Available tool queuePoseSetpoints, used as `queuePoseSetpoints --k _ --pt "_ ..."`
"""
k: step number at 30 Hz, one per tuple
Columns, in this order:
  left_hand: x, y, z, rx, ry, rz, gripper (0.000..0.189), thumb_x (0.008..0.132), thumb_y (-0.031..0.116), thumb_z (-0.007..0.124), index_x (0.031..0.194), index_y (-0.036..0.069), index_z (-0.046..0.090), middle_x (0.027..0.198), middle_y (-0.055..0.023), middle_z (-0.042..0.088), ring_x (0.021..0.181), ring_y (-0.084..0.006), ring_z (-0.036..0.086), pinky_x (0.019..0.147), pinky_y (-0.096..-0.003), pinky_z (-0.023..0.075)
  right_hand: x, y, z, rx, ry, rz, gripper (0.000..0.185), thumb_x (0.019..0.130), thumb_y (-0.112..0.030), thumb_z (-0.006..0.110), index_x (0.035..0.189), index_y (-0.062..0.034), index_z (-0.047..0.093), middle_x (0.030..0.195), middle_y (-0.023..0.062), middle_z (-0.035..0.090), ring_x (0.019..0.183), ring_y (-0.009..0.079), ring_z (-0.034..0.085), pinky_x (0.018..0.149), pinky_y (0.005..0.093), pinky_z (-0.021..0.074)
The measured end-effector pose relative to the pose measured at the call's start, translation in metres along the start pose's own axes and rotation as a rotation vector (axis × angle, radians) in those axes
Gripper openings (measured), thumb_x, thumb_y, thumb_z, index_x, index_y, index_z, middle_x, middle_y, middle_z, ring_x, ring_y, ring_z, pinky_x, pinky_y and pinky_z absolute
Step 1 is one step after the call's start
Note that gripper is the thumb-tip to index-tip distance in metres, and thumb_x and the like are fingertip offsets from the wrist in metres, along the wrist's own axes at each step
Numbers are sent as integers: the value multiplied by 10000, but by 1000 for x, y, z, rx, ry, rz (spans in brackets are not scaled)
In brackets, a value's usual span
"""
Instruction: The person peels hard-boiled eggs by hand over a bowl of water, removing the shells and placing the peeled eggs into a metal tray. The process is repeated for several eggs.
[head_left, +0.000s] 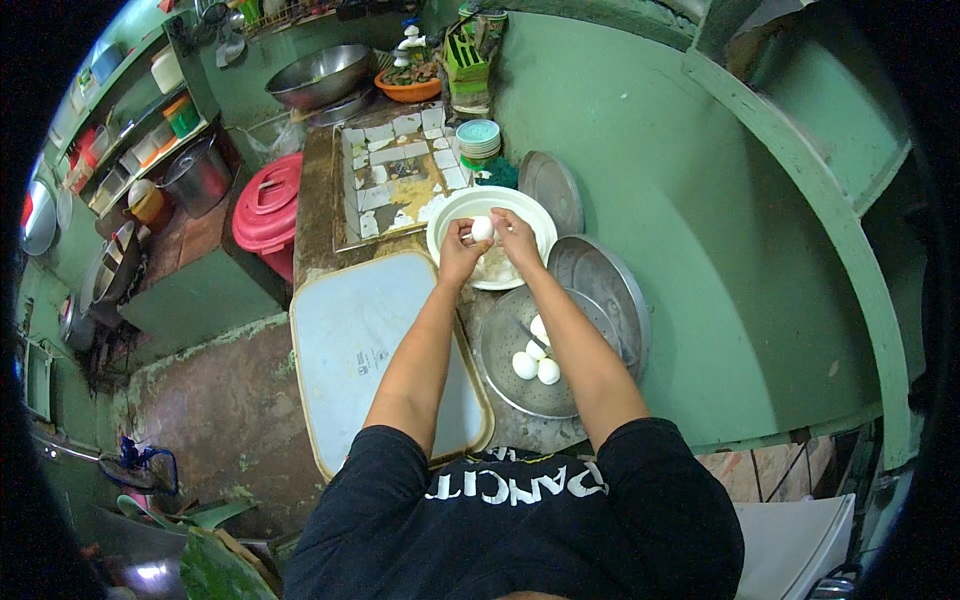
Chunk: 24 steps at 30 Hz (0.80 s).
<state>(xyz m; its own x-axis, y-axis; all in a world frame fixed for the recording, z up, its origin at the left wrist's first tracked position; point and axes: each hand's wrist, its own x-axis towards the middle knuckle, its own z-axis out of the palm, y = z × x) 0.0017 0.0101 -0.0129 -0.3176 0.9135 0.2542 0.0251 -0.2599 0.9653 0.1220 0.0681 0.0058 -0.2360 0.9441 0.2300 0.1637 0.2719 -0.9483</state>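
My left hand (463, 253) grips a white egg (482, 228) between thumb and fingers, above a white plastic basin (442, 214). At the egg's right side are the bent fingertips of my right hand (517, 238); whether they pinch anything is too small to tell. Pale bits (491, 266), probably eggshell, lie in the basin beneath. Nearer to me, a perforated metal strainer pan (504, 330) holds several smooth white eggs (525, 365). A thin dark utensil (531, 335), possibly a knife, lies across them, and my right forearm covers part of the pan.
Left of the strainer lies a pale blue tray or board (360, 315). A round metal pan (626, 300) and a metal lid (551, 187) lean against the green wall. Beyond are a tiled sink (373, 198), stacked tubs (478, 139) and a pink lidded bucket (270, 202).
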Motion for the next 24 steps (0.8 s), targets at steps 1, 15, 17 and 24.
queuePoseSetpoints --k 1,15,17,24 --pt "0 0 -1 2 -17 7 507 751 43 731 1187 1 474 1063 -103 583 902 -155 591 759 -264 502 -4 2 0 3 -31 -90 328 854 -197 631 1135 -30 611 958 98 663 789 161 624 680 278 498" --pt "-4 1 -1 135 -34 24 498 687 52 764 1142 24 566 962 -68 614 693 -95 597 635 -245 495 -25 -6 1 -28 -22 -64 383 746 -164 742 1117 -104 665 833 116 687 691 145 613 653 278 490" --pt "-2 -2 -1 146 -28 33 467 685 71 770 1112 24 585 938 -56 615 688 -91 592 630 -244 489 -26 -7 0 -53 -11 -60 374 742 -177 743 1105 -120 673 841 125 690 701 157 627 660 291 491" --pt "-3 0 -1 154 -43 6 473 685 77 769 1117 25 584 925 -43 612 674 -85 570 627 -239 479 -26 -8 -3 -101 -23 -13 369 762 -162 724 1122 -109 666 863 127 688 734 134 615 681 268 483"
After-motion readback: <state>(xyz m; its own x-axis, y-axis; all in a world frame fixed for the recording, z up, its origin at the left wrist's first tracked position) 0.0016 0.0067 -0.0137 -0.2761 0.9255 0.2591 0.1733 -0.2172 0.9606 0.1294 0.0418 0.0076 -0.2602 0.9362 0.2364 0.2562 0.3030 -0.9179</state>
